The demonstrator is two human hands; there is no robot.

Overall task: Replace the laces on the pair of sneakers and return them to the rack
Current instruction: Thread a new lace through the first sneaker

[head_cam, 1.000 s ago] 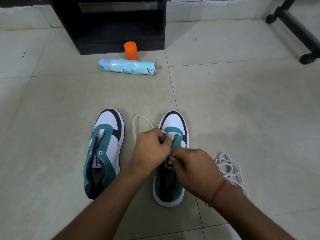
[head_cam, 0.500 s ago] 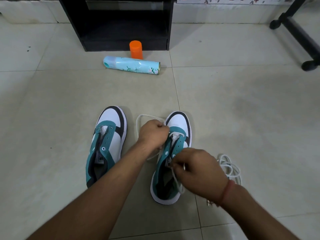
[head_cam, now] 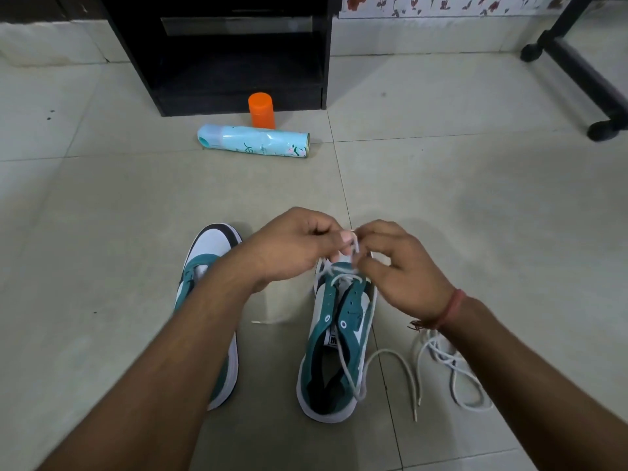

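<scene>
Two teal, white and black low-top sneakers stand side by side on the tiled floor, toes pointing away. The left sneaker point(head_cam: 204, 266) has bare eyelets and is partly covered by a forearm. The right sneaker point(head_cam: 334, 338) carries a white lace point(head_cam: 351, 365) threaded through its front eyelets, one end trailing over the collar onto the floor. A loose white lace point(head_cam: 448, 372) lies coiled just right of it.

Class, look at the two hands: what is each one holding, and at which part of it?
Both the left hand and right hand pinch the white lace in their fingertips, just above the toe end of the right-side sneaker, near its first eyelets.
</scene>
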